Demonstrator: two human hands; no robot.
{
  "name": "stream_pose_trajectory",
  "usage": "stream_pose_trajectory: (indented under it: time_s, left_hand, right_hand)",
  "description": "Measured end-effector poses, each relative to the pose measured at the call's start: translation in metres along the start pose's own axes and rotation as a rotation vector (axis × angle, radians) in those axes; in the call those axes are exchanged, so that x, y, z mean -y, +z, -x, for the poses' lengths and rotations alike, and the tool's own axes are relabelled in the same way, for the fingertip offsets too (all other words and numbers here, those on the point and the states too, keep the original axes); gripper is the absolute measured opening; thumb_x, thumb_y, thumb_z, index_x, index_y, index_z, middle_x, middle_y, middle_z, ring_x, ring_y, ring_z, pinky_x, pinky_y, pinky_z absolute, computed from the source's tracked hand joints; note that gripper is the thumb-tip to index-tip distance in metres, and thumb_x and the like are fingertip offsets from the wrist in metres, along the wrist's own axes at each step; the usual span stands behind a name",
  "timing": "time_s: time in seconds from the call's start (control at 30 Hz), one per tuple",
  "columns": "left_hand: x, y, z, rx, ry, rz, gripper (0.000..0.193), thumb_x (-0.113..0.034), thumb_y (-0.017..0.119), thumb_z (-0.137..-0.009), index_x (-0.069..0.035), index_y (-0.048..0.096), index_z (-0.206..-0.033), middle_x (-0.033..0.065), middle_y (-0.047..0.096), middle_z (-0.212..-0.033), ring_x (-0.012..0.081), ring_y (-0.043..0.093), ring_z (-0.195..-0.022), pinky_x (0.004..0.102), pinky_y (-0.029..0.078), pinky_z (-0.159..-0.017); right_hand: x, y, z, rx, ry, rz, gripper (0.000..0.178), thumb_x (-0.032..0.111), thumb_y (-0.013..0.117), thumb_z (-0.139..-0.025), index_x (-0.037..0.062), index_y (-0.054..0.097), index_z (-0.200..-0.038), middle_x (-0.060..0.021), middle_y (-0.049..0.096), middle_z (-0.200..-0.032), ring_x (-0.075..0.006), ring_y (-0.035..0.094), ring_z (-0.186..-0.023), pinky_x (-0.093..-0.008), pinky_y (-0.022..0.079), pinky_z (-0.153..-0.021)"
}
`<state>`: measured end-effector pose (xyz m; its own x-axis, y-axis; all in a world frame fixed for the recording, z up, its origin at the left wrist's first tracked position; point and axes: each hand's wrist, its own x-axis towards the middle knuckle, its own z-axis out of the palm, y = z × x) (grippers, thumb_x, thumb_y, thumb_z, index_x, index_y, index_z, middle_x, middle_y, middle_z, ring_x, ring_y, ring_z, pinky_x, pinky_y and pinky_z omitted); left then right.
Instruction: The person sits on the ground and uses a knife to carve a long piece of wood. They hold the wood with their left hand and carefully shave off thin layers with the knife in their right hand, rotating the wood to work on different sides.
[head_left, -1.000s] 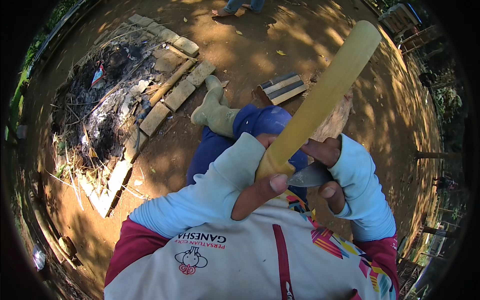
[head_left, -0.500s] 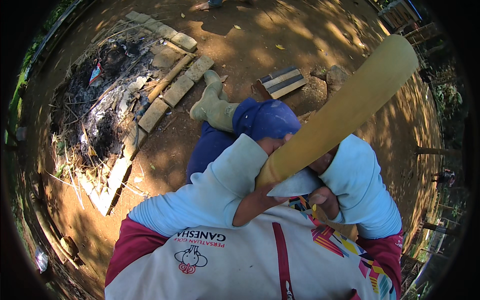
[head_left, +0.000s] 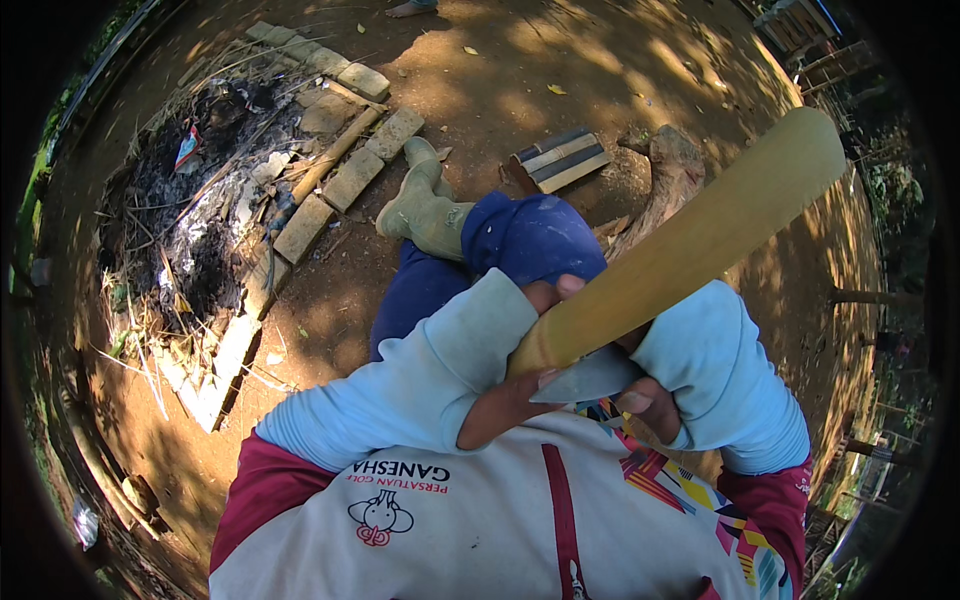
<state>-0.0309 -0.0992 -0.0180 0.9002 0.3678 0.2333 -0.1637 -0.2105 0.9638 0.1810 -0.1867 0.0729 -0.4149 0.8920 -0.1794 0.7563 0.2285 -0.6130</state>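
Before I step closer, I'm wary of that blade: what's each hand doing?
Left hand: closed around the yellow bamboo piece.
Right hand: holding the grey blade.

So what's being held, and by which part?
Left hand: bamboo piece, by its near end, around the node. Right hand: knife, blade showing; the exact place of its hold is hidden.

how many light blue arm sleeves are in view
2. The left arm sleeve runs over part of the left hand, which grips the yellow bamboo piece; the right arm sleeve runs over part of the right hand, which holds the grey blade.
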Motion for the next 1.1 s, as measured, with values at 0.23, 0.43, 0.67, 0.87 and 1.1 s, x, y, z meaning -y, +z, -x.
stream_pose_trajectory:
  time_s: [0.23,0.43,0.67,0.87,1.1]
  left_hand:
    - [0.007,0.011,0.003,-0.048,-0.045,0.019,0.051,-0.014,0.065,-0.087,-0.001,0.045,-0.132,0.0158,0.055,-0.103,0.0287,0.056,-0.093,0.0358,0.045,-0.083]
    - [0.001,0.012,0.002,-0.001,-0.219,0.005,0.045,-0.005,0.063,-0.090,0.001,0.046,-0.132,0.0119,0.058,-0.119,0.0215,0.057,-0.111,0.0311,0.043,-0.096]
    - [0.009,0.020,-0.001,0.005,-0.178,0.162,0.064,-0.017,0.068,-0.088,0.002,0.037,-0.140,0.0177,0.052,-0.120,0.0264,0.054,-0.104,0.0344,0.044,-0.090]
    - [0.028,0.024,0.003,-0.027,-0.173,0.455,0.060,-0.025,0.055,-0.098,0.003,0.031,-0.145,0.0135,0.051,-0.126,0.0204,0.049,-0.117,0.0312,0.039,-0.100]
    - [0.033,0.018,0.001,0.121,-0.128,0.391,0.054,-0.030,0.052,-0.100,0.000,0.037,-0.141,0.0117,0.051,-0.124,0.0191,0.049,-0.116,0.0308,0.040,-0.097]
  right_hand:
    - [0.002,0.000,0.000,-0.043,-0.009,0.085,0.069,0.052,0.050,-0.092,-0.0013,0.048,-0.135,-0.0169,0.062,-0.119,-0.0322,0.061,-0.105,-0.0378,0.047,-0.091]
    - [0.003,0.002,0.000,-0.067,-0.001,0.204,0.062,0.048,0.051,-0.091,-0.0001,0.054,-0.130,-0.0172,0.064,-0.113,-0.0353,0.063,-0.098,-0.0396,0.050,-0.085]
    - [-0.003,0.009,0.000,-0.196,-0.128,0.267,0.058,0.044,0.051,-0.090,0.0011,0.057,-0.128,-0.0174,0.066,-0.109,-0.0367,0.065,-0.088,-0.0410,0.053,-0.078]
    - [0.004,0.003,0.004,-0.078,0.015,0.232,0.060,0.046,0.045,-0.091,0.0021,0.055,-0.131,-0.0155,0.068,-0.105,-0.0332,0.066,-0.081,-0.0391,0.052,-0.071]
    - [0.000,0.000,0.004,-0.084,-0.014,0.167,0.058,0.047,0.041,-0.095,0.0016,0.058,-0.127,-0.0154,0.068,-0.104,-0.0333,0.067,-0.083,-0.0388,0.053,-0.074]
